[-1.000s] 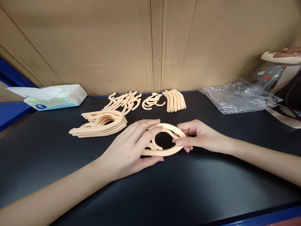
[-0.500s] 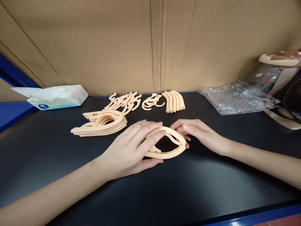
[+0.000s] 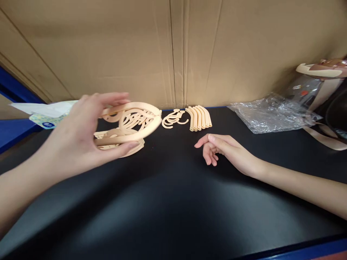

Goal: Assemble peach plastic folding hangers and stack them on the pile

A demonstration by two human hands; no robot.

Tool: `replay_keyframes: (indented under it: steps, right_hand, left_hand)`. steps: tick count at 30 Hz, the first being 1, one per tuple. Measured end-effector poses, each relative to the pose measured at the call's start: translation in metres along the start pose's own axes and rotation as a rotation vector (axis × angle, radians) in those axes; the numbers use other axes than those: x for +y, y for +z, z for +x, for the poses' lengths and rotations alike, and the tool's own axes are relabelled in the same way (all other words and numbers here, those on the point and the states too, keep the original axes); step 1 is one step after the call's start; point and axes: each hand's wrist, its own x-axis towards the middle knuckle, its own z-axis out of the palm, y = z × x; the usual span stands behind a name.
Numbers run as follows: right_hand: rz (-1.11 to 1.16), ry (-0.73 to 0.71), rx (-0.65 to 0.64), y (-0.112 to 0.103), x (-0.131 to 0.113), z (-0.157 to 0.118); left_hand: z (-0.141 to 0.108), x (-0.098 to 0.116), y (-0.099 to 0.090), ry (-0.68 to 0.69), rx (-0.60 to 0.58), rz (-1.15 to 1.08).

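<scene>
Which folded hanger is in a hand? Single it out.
The folded hanger between the left hand's thumb and fingers; the others lie stacked on the table.

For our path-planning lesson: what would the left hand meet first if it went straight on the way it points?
Probably the loose hooks, right of the held hanger; the left hand might pass above, as depth is unclear.

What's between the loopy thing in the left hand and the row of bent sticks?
In the head view, a little bunch of cream hooks lies there, on the black table.
</scene>
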Motion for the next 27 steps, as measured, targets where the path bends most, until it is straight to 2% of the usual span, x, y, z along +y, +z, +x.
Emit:
replay_keyframes:
  steps: [6, 10, 18, 27]
  right_hand:
    - [-0.031, 0.013, -0.003, 0.0, 0.0, 0.0]
    - [-0.071, 0.022, -0.009, 0.0, -0.001, 0.0]
    - [-0.151, 0.034, -0.097, 0.0, 0.002, -0.001]
    - [-0.186, 0.034, -0.116, 0.001, 0.001, -0.001]
  left_hand:
    - [-0.013, -0.043, -0.015, -0.243, -0.158, -0.016]
    - [-0.018, -0.063, -0.015, -0.256, -0.234, -0.012]
    - [-0.023, -0.072, -0.015, -0.262, -0.382, -0.049]
    - [-0.023, -0.07, -0.006, -0.18, -0.397, -0.09]
